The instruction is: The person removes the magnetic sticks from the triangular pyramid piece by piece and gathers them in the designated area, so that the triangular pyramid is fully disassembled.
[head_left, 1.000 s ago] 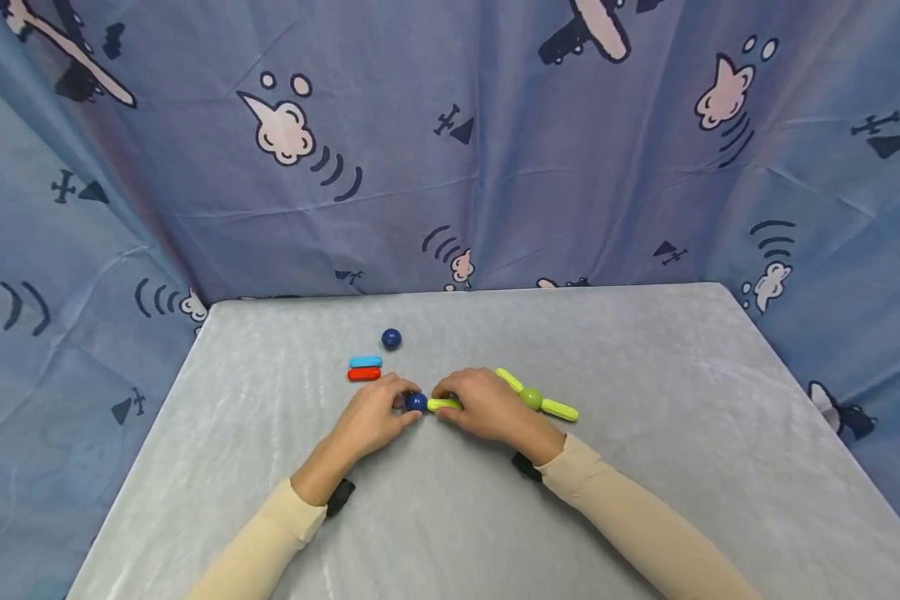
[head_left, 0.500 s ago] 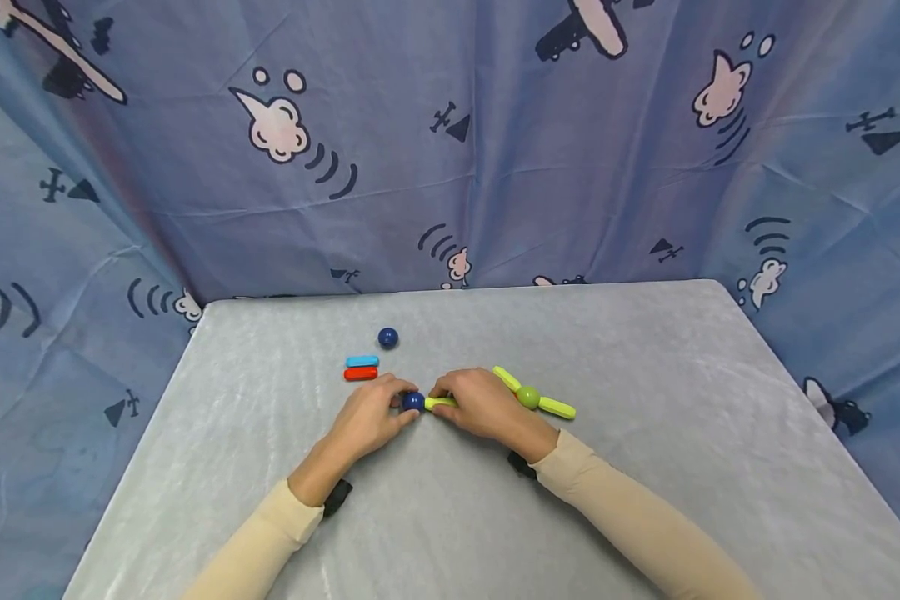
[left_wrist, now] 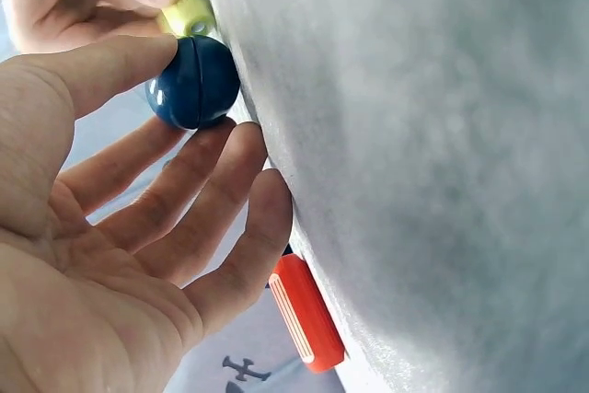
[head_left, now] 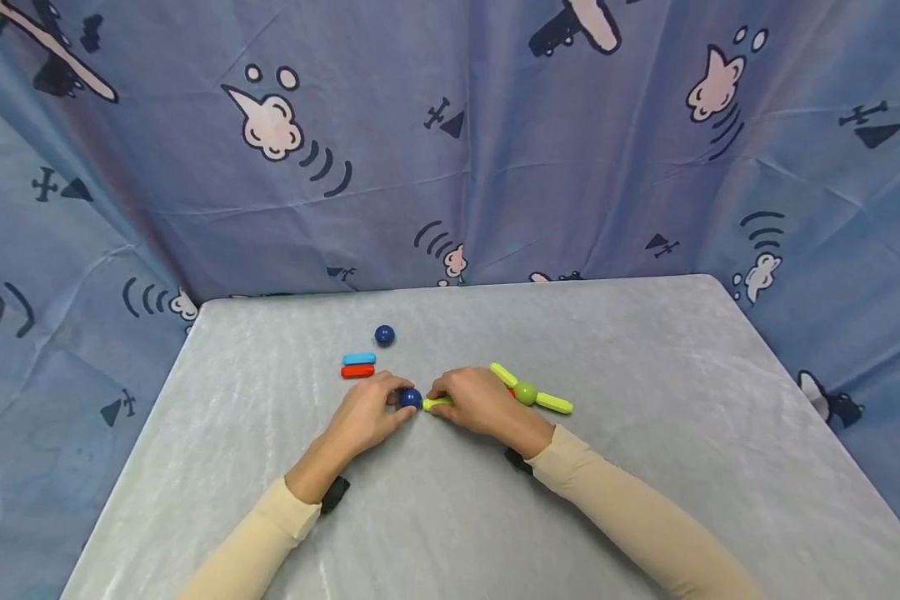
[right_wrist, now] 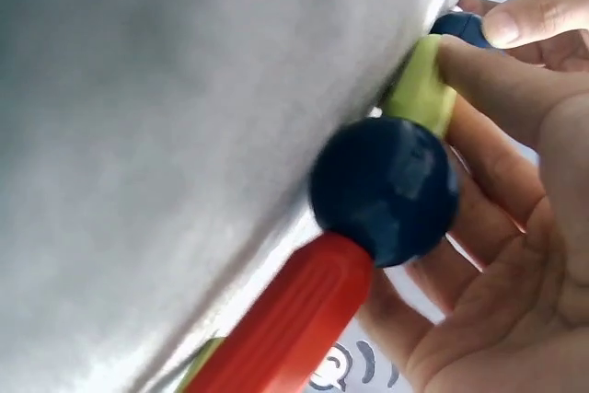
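Observation:
My left hand (head_left: 363,412) pinches a dark blue ball (head_left: 409,399) between thumb and fingertips; the left wrist view shows a seam round it. My right hand (head_left: 480,404) pinches a yellow-green magnetic stick (head_left: 437,403), its end at the ball; whether they touch I cannot tell. At the stick's other end, in the right wrist view, sits another dark blue ball (right_wrist: 385,190), with a red stick (right_wrist: 285,319) running on from it. Beyond the right hand lies a green ball (head_left: 525,393) with two yellow-green sticks (head_left: 554,403) spread from it. The right hand hides most of the red stick from the head view.
A light blue stick (head_left: 358,358) and a red stick (head_left: 357,372) lie side by side beyond the left hand. Farther back stands a loose dark blue ball (head_left: 384,335). A pale grey cloth covers the table (head_left: 645,350), and a patterned blue curtain (head_left: 390,167) surrounds it.
The head view has shifted slightly, so everything appears a little farther left. Both hands keep their holds on the ball and the stick, almost without moving.

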A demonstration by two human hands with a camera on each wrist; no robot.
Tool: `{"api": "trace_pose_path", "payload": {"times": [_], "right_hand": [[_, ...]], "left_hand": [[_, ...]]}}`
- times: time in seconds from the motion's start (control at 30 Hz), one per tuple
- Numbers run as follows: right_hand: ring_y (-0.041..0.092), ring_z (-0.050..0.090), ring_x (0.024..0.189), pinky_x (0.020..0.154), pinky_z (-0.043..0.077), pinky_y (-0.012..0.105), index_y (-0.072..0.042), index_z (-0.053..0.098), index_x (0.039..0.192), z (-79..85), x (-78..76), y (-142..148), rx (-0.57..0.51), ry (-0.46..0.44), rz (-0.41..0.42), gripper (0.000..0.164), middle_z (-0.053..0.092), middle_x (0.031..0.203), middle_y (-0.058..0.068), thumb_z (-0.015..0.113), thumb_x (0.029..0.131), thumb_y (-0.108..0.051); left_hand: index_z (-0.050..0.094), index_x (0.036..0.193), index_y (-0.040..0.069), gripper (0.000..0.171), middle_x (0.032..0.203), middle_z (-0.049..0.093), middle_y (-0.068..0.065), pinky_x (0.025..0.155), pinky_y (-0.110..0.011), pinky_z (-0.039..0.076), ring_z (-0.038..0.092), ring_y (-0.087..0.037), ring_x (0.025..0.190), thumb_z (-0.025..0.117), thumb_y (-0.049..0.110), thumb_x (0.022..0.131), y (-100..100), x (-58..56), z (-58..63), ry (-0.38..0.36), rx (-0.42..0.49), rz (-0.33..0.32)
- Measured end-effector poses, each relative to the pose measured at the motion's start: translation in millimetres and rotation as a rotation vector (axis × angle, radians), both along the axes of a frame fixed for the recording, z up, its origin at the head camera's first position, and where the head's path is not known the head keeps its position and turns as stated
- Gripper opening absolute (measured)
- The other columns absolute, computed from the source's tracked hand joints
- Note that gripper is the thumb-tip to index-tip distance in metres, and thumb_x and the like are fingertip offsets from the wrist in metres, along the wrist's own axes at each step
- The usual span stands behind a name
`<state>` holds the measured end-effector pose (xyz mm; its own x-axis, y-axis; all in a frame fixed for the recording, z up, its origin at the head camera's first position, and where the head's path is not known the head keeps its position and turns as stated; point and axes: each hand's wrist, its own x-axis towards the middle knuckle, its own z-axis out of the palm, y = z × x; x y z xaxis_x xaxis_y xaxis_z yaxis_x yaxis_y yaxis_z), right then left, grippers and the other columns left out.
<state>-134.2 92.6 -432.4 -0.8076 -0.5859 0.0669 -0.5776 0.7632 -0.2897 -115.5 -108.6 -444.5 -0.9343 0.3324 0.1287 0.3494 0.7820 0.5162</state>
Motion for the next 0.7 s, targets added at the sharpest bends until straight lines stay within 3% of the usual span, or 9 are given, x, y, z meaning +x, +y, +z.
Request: {"api": "trace_pose_path", "payload": {"times": [0.3,0.47,0.7], "right_hand": [[0.013,0.071,0.093,0.084,0.055,0.033,-0.019,0.077,0.107,0.5,2.4,7.8,0.008,-0.016,0.024,0.023,0.076,0.102,-0.006,0.077,0.087,-0.031],[0.017,0.069,0.102,0.093,0.053,0.04,-0.018,0.075,0.115,8.2,4.2,26.2,0.024,-0.038,-0.009,0.032,0.074,0.109,-0.003,0.078,0.087,-0.033],[0.016,0.066,0.102,0.093,0.054,0.038,-0.018,0.073,0.119,11.9,5.0,52.2,0.034,-0.059,-0.031,0.037,0.073,0.112,-0.001,0.078,0.086,-0.036]], "left_hand": [[0.075,0.109,0.012,0.029,0.088,0.066,-0.001,0.068,-0.026,0.047,0.059,-0.013,0.076,0.082,0.022,0.083,0.6,0.2,0.5,-0.018,-0.004,0.008],[0.075,0.109,0.012,0.029,0.088,0.065,0.0,0.068,-0.027,0.046,0.058,-0.013,0.076,0.081,0.024,0.083,1.4,-0.1,1.5,-0.024,-0.013,0.012],[0.075,0.11,0.012,0.03,0.087,0.064,0.001,0.068,-0.027,0.046,0.056,-0.012,0.076,0.082,0.023,0.083,1.0,0.6,2.0,-0.042,-0.014,0.021]]}}
